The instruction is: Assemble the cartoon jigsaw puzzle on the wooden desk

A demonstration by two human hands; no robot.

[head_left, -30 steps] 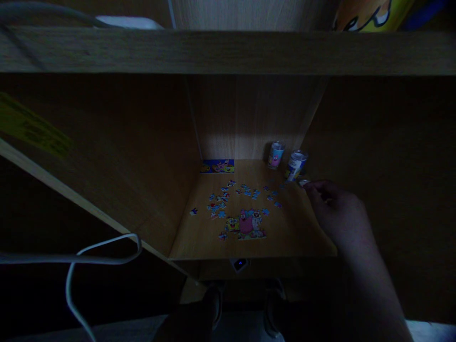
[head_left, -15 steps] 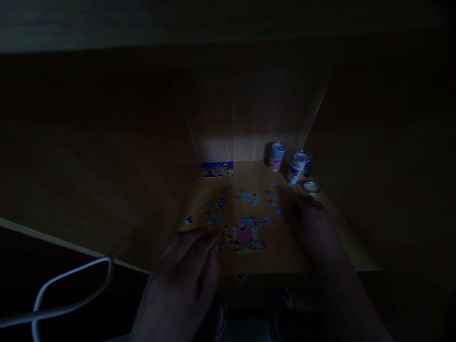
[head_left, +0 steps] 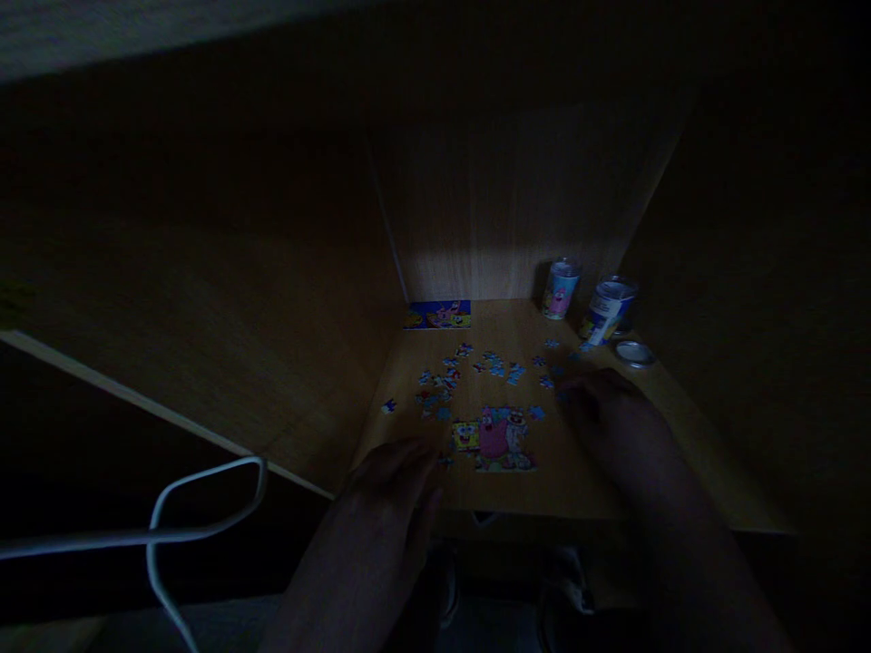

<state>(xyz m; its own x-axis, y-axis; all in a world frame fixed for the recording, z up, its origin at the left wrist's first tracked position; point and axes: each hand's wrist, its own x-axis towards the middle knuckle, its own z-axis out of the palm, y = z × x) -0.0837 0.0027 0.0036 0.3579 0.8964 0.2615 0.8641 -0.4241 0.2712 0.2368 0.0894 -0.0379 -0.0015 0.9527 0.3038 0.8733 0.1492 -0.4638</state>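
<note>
A partly joined jigsaw (head_left: 496, 442) with cartoon figures lies on the wooden shelf, between my two hands. My left hand (head_left: 385, 499) rests at its left, fingers stretched out and thumb apart, near a loose piece (head_left: 445, 460). On the other side, my right hand (head_left: 609, 413) is curled, its fingertips at a small blue puzzle piece (head_left: 562, 396) that they partly cover. Several loose pieces (head_left: 439, 385) are scattered behind the joined part, and a single blue piece (head_left: 537, 413) touches or nearly touches its upper right corner.
Two cartoon-printed tins, one slimmer (head_left: 562, 290) and one wider (head_left: 608, 311), stand at the back right, with a round lid (head_left: 634, 354) in front. A picture card (head_left: 437, 315) lies at the back left. Wooden walls enclose the shelf. A white cable (head_left: 204, 531) loops at lower left.
The view has shifted, so everything sits further right in the picture. My right hand has come leftward to the blue puzzle piece. My left hand has drawn slightly away from the joined jigsaw.
</note>
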